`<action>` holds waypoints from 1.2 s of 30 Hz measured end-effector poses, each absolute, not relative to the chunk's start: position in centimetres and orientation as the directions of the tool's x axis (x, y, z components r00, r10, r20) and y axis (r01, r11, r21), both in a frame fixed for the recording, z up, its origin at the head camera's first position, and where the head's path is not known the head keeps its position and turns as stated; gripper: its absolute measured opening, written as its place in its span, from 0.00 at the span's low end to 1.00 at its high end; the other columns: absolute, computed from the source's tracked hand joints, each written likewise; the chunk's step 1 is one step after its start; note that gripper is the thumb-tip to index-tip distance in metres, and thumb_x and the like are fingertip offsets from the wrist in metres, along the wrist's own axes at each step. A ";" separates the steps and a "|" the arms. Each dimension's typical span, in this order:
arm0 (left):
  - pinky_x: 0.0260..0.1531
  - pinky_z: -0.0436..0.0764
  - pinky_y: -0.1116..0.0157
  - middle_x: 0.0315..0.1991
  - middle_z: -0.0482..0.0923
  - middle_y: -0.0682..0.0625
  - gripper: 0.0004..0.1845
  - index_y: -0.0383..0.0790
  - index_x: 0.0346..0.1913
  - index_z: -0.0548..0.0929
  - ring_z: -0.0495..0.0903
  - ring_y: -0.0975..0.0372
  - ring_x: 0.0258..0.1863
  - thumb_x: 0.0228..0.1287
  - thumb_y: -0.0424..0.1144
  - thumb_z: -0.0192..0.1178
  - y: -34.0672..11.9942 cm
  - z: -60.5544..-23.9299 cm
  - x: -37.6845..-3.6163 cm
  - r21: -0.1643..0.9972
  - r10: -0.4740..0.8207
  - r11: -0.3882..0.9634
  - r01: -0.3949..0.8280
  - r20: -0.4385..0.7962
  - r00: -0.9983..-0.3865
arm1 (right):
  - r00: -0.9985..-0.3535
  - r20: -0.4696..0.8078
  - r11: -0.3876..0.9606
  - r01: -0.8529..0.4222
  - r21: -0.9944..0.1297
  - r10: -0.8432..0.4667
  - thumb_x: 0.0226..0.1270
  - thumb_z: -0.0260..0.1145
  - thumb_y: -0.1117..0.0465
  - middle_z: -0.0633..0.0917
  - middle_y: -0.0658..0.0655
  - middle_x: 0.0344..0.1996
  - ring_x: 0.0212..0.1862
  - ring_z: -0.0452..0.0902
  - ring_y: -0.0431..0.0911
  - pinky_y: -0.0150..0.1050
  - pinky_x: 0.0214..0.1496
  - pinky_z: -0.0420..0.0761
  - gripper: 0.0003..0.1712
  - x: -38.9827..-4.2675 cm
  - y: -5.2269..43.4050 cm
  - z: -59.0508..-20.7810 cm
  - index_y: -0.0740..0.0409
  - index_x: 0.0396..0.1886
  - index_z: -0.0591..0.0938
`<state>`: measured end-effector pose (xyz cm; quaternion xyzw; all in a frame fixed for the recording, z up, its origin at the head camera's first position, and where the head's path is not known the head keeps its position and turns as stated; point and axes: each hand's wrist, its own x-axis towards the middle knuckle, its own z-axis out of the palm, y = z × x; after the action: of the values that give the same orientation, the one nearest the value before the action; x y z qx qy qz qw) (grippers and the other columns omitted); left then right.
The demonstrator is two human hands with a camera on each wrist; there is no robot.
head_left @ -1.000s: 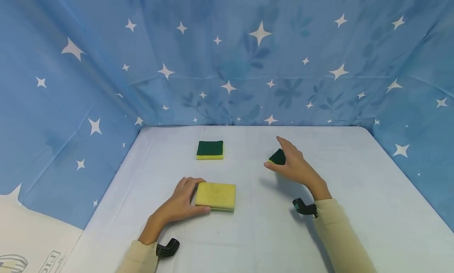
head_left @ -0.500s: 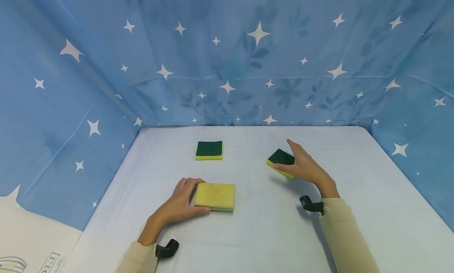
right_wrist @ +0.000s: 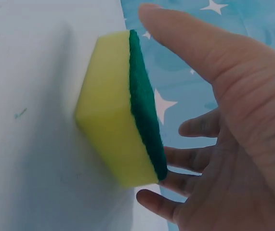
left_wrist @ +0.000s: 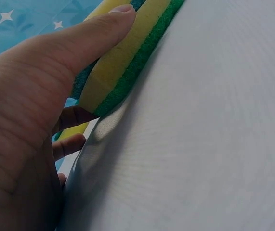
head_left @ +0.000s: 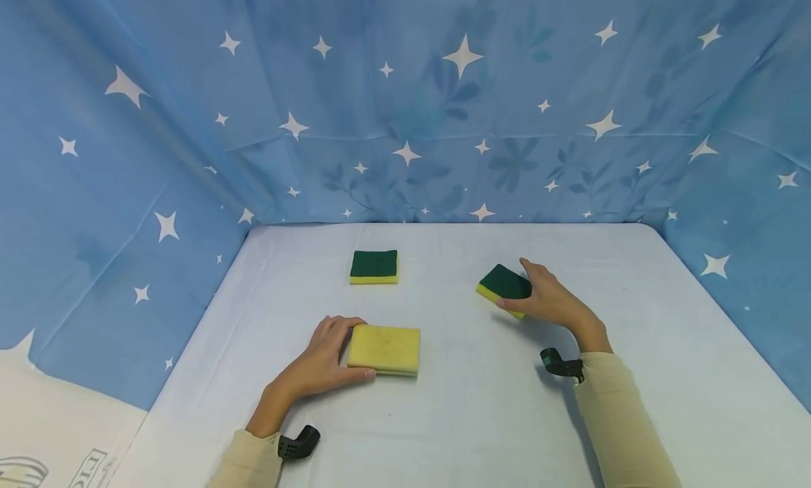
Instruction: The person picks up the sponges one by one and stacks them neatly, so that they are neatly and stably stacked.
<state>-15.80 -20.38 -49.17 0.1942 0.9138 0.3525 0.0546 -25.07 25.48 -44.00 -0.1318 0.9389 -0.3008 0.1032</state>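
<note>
Sponge stack [head_left: 384, 348], two rectangular yellow-foam/green-scourer blocks, sits just below frame centre, left hand [head_left: 322, 365] pinching it. Right hand [head_left: 552, 301] has thumb and fingers apart at angled, rough-green-topped sponge [head_left: 505, 282], right of centre

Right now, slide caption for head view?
Left hand grips yellow-topped scouring sponge; right hand at angled green-topped scouring sponge.

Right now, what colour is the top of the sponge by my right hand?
That sponge top is dark green, clearest in the head view.
</note>
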 end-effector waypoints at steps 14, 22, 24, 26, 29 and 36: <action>0.76 0.52 0.36 0.63 0.72 0.51 0.49 0.51 0.76 0.70 0.58 0.46 0.78 0.56 0.66 0.78 -20.4 -48.9 -15.8 0.663 0.388 0.682 0.310 0.032 -0.921 | -0.948 -0.145 0.814 -0.157 -0.559 -0.283 0.64 0.79 0.41 0.65 0.80 0.70 0.65 0.67 0.70 0.72 0.63 0.73 0.63 -25.4 25.6 -44.7 0.75 0.81 0.57; 0.78 0.49 0.39 0.63 0.72 0.52 0.49 0.51 0.75 0.70 0.60 0.48 0.76 0.56 0.66 0.78 -20.3 -49.0 -15.8 0.666 0.393 0.678 0.312 0.029 -0.919 | -0.943 -0.117 0.782 -0.184 -0.595 -0.310 0.66 0.79 0.49 0.69 0.80 0.68 0.63 0.70 0.69 0.69 0.63 0.73 0.56 -25.3 26.3 -44.8 0.79 0.77 0.61; 0.78 0.50 0.38 0.64 0.71 0.52 0.49 0.51 0.75 0.70 0.59 0.48 0.77 0.55 0.67 0.78 -20.2 -49.0 -15.8 0.668 0.390 0.679 0.303 0.021 -0.921 | -0.944 -0.112 0.772 -0.183 -0.609 -0.312 0.66 0.79 0.49 0.69 0.79 0.68 0.63 0.70 0.69 0.69 0.64 0.73 0.55 -25.3 26.5 -44.8 0.80 0.76 0.61; 0.77 0.50 0.37 0.64 0.71 0.52 0.49 0.52 0.75 0.70 0.57 0.47 0.78 0.55 0.67 0.78 -20.2 -49.0 -15.8 0.669 0.387 0.681 0.297 0.015 -0.922 | -0.945 -0.110 0.767 -0.178 -0.617 -0.309 0.67 0.79 0.50 0.70 0.79 0.68 0.64 0.70 0.68 0.68 0.65 0.72 0.54 -25.3 26.6 -44.8 0.79 0.76 0.62; 0.78 0.48 0.38 0.64 0.71 0.52 0.49 0.52 0.75 0.70 0.56 0.47 0.79 0.55 0.67 0.78 -20.3 -48.9 -15.8 0.667 0.384 0.684 0.295 0.016 -0.923 | -0.946 -0.115 0.765 -0.170 -0.622 -0.304 0.68 0.78 0.50 0.70 0.78 0.69 0.64 0.70 0.68 0.68 0.66 0.72 0.53 -25.4 26.7 -44.9 0.79 0.76 0.62; 0.78 0.48 0.38 0.64 0.71 0.52 0.49 0.52 0.76 0.70 0.57 0.48 0.78 0.56 0.67 0.77 -20.4 -49.0 -15.8 0.664 0.384 0.687 0.297 0.016 -0.923 | -0.946 -0.108 0.757 -0.173 -0.630 -0.306 0.69 0.77 0.50 0.67 0.78 0.73 0.69 0.67 0.70 0.70 0.69 0.68 0.52 -25.5 26.7 -44.9 0.77 0.78 0.62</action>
<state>-15.80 -20.39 -48.95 0.1857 0.9162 0.3496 0.0623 -25.48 26.67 -44.93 -0.1287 0.9315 -0.3242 0.1026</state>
